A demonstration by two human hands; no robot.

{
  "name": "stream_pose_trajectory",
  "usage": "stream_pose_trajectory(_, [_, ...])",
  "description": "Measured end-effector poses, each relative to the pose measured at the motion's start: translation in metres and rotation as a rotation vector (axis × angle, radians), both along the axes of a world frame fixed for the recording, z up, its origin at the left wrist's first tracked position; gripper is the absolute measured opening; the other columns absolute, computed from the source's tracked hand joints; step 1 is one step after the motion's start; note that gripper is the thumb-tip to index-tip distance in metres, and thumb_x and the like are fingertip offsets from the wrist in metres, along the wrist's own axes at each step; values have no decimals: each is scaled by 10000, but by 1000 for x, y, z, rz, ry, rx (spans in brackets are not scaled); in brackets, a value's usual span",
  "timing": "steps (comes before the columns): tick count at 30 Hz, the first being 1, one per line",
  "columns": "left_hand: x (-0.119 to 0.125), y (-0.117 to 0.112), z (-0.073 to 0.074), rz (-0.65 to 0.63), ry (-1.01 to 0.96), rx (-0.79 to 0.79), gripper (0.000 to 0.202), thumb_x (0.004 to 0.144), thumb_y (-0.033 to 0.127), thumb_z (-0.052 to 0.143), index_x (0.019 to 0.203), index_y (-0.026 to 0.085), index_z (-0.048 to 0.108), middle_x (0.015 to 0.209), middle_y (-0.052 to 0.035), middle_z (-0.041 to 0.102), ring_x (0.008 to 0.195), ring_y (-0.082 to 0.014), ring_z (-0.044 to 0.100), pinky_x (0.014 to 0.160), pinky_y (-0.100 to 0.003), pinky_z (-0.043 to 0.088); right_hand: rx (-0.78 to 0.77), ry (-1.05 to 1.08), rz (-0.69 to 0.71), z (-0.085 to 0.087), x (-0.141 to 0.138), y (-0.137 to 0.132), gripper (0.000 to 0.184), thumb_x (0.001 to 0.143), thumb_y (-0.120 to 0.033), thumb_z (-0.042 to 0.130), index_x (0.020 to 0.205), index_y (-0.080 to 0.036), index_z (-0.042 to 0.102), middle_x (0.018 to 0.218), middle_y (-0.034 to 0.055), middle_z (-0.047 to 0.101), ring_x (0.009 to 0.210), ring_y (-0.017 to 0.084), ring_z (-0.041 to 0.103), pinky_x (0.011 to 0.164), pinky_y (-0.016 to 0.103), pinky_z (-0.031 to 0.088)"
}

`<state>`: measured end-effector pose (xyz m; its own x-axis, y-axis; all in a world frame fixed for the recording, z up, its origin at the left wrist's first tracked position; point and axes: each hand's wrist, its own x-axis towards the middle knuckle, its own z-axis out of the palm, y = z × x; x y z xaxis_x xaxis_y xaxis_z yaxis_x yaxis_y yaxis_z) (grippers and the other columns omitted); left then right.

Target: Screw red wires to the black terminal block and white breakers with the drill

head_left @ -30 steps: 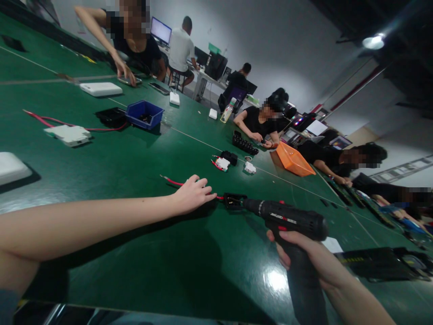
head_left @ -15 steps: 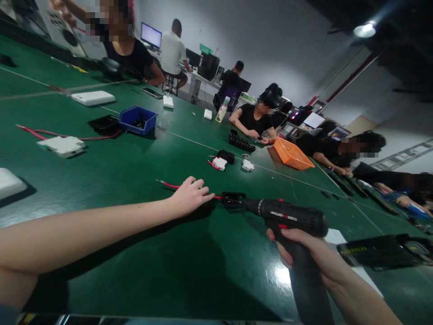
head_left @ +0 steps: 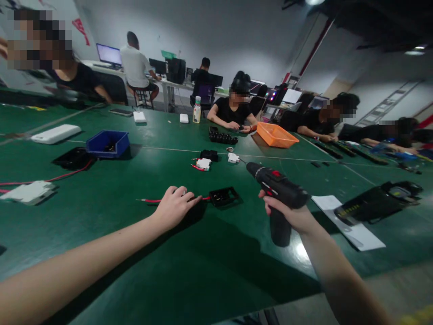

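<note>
My right hand [head_left: 291,214] grips the handle of a black cordless screwdriver [head_left: 275,189] with red trim, held above the green table [head_left: 203,271] with its tip pointing up and left. My left hand [head_left: 174,207] rests on the table with fingers curled over a red wire [head_left: 152,201] and a small white part that is mostly hidden. A black open housing [head_left: 223,197] lies just right of my left fingertips, joined to the red wire.
A blue bin [head_left: 107,143], an orange tray [head_left: 275,135], white boxes [head_left: 56,134], a white module with red wires [head_left: 29,192] and small parts [head_left: 204,163] lie farther out. A black device [head_left: 375,205] on paper [head_left: 352,230] sits at right. Several people sit along the far side.
My right hand has lifted the screwdriver off the black housing and tilted its tip upward. The camera has swung and levelled. My left hand stays on the wire.
</note>
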<state>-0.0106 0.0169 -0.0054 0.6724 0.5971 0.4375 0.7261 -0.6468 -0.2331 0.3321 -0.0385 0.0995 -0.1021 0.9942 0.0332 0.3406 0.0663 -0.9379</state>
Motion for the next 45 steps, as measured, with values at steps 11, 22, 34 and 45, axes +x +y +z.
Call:
stream_pose_trajectory(11, [4,1,1,6,51,-13,431,944,166,524,1342,312,603,1089,-66,719,958,-255,573,758,-400,376,100,-1089,-225,-46,53,48,845,867,-428,600,1555,-226,152,1224,196,657,909,366,690,781,457,502])
stream_pose_trajectory(22, [6,0,2,-2,61,0,422,933,160,532,1320,301,624,1067,-65,722,976,-270,573,753,-413,385,25,-1247,-153,-63,60,59,786,921,-433,543,1551,-189,143,1141,211,654,890,370,690,773,447,498])
stream_pose_trajectory(34, [7,-1,4,7,62,-10,412,960,190,495,1338,309,610,1045,-78,722,959,-267,567,752,-400,373,27,-1217,-73,-63,64,61,691,917,-455,532,1487,-164,271,1082,201,678,910,353,690,752,421,495])
stream_pose_trajectory(45, [5,1,1,5,54,-15,428,947,186,503,1342,312,609,1078,-88,721,965,-271,567,761,-411,376,34,-1240,-83,-66,63,62,674,916,-417,531,1487,-171,271,1088,200,675,920,358,691,769,431,494])
